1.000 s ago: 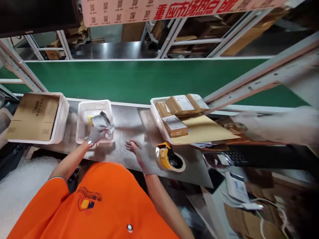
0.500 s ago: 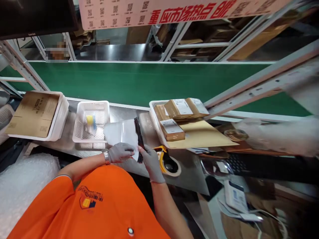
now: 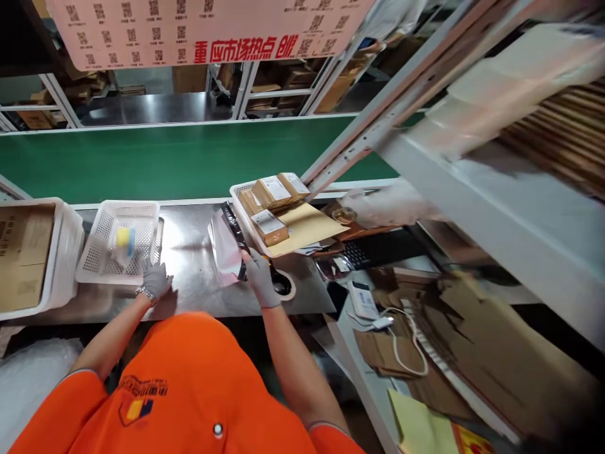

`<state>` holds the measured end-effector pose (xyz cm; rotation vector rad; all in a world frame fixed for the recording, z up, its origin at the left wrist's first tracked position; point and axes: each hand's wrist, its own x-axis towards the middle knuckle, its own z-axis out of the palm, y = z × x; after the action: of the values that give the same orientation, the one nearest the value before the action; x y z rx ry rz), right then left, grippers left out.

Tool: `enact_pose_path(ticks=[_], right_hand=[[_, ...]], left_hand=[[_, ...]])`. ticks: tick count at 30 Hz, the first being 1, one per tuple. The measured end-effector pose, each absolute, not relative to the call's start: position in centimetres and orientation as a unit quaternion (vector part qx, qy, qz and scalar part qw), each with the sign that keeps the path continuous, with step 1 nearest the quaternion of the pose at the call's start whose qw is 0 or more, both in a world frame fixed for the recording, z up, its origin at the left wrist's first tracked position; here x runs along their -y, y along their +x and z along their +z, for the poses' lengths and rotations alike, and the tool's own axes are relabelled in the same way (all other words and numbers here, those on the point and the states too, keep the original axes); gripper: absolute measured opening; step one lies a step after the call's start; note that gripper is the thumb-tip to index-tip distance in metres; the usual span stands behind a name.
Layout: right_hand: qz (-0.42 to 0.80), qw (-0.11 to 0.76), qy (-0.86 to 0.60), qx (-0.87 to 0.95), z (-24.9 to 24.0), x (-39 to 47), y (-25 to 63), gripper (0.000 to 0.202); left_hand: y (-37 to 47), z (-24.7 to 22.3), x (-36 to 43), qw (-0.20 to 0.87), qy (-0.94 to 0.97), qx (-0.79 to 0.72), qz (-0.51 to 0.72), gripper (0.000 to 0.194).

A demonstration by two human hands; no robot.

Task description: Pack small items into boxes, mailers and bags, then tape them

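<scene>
My right hand [image 3: 259, 277], in a grey glove, grips the black edge of a pale plastic mailing bag [image 3: 223, 249] that lies over the metal bench. My left hand [image 3: 157, 280], gloved too, is at the near right corner of a small white basket [image 3: 92, 268]. Its fingers are apart and nothing shows in them; whether they touch the basket I cannot tell. Inside that basket is a small clear-wrapped item [image 3: 125, 244], yellow and blue. Just beyond my right hand a tape dispenser [image 3: 286, 287] is partly hidden.
Another white basket [image 3: 255, 230] holds several labelled cartons [image 3: 274, 191] and a tan envelope [image 3: 309, 228]. White trays with flat cardboard [image 3: 28, 252] stand at the left. Behind the metal bench [image 3: 189, 293] runs a green belt [image 3: 165, 167]. A slanted metal post [image 3: 350, 142] rises at right.
My left hand has let go of the mailing bag and moved left to the small basket. My right hand keeps the bag, now nearer the carton basket. The view has swung right.
</scene>
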<state>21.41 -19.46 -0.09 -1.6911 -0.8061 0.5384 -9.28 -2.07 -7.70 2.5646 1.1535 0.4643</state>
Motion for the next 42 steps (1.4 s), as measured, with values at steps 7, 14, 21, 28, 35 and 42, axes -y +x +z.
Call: enact_pose_path(ticks=[7,14,21,28,35,42], right_hand=[[0.238,0.419,-0.646,0.593,-1.6,18.8,16.9,0.038],[0.319,0.264,-0.619,0.668,0.3,18.3,16.0,0.044],[0.184,0.22,-0.692,0.663,5.4,14.5,22.5,0.037],[0.059,0.257,-0.687,0.677,3.3,16.2,22.3,0.032],[0.189,0.134,-0.699,0.676,-9.8,18.6,18.3,0.03],[0.22,0.121,-0.777,0.577,-17.0,22.9,13.7,0.056]], left_hand=[[-5.3,-2.1,2.8,0.141,0.916,-0.34,0.158,0.087],[-3.7,-0.5,0.9,0.102,0.978,-0.158,0.092,0.033],[0.6,2.8,-4.1,0.068,0.974,-0.127,0.177,0.018],[-2.4,1.9,-1.6,0.061,0.958,-0.159,0.232,0.023],[-6.1,-7.2,4.8,0.15,0.955,-0.247,-0.07,0.02],[-6.5,-11.4,7.1,0.196,0.923,-0.29,-0.163,0.047]])
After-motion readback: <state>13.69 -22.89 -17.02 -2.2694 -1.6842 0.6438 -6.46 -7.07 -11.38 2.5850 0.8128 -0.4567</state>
